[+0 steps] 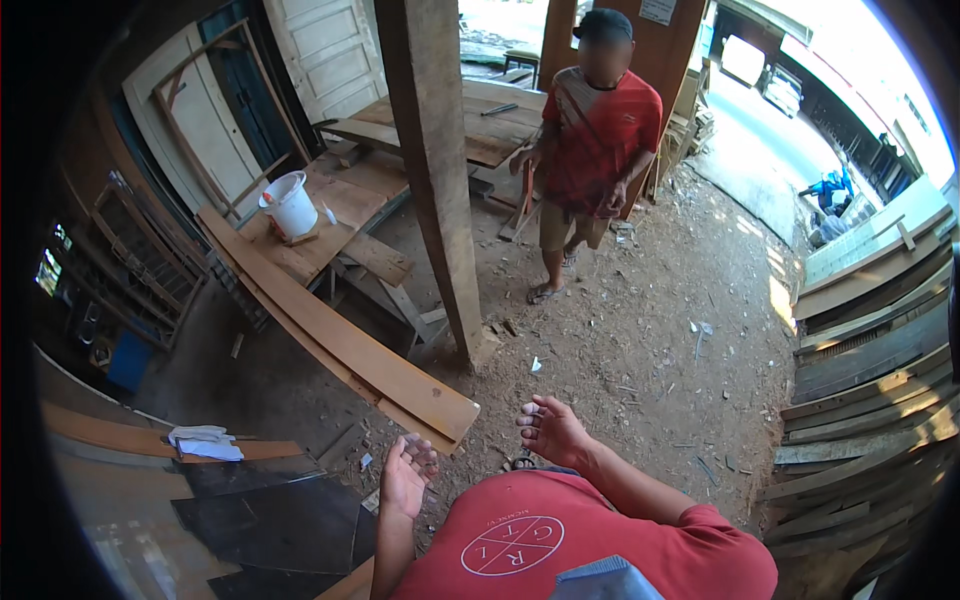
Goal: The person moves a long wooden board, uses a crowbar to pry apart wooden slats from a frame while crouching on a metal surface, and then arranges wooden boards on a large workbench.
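My left hand (406, 478) is held up in front of my body, its fingers loosely curled and apart, with nothing in it. Just beyond it is the near end of a long brown wooden board (350, 340); whether the fingertips touch it I cannot tell. The board slants away to the far left, and a second, narrower strip runs along its left side. To the right of the board's end, my right hand (556, 434) is raised palm inward. Its fingers are half bent and apart, and it holds nothing.
A wooden post (432, 170) stands beyond the board. Behind it are a workbench (370, 185) and a white bucket (291, 205). A person in a red shirt (605, 130) stands ahead. Stacked planks (870, 390) line the right side. White cloth (205, 442) lies at left; scraps litter the dirt floor (650, 370).
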The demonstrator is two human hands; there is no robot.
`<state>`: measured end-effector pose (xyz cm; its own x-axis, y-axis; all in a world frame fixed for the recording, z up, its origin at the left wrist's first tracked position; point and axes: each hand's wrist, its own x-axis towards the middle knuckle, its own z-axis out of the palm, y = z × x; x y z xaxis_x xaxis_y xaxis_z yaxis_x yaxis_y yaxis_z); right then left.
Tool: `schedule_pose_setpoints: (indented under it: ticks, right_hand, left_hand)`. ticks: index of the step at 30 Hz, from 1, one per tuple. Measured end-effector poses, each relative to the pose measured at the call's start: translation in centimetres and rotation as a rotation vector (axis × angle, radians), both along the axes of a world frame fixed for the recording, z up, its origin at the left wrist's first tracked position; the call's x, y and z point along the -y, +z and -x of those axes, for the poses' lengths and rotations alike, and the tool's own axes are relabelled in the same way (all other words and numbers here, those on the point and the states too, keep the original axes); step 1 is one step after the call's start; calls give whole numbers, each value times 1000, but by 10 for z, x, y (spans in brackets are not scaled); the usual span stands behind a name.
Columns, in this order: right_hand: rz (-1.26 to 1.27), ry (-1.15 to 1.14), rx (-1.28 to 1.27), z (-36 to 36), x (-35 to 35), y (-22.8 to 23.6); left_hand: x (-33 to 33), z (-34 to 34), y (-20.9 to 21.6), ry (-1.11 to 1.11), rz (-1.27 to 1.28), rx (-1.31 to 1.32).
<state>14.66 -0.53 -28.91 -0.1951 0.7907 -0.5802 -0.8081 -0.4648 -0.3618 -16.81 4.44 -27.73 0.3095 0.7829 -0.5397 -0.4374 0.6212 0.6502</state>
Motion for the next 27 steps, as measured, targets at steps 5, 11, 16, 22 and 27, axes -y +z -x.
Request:
schedule_pose_setpoints:
  ticks: [5, 11, 16, 22, 27]
  right_hand:
    - [13, -10, -18, -5, 2, -7]
    - [46, -50, -22, -14, 7, -15]
    - [35, -60, -33, -23, -3, -15]
    - [12, 1, -5, -11, -9, -18]
    - [-195, 120, 698, 30, -27, -14]
  left_hand:
    - [5, -4, -14, 73, 51, 13]
    - [9, -5, -36, 113, 119, -13]
    - [7, -11, -33, 125, 87, -15]
    - [18, 0, -43, 181, 40, -33]
    - [30, 24, -64, 249, 121, -80]
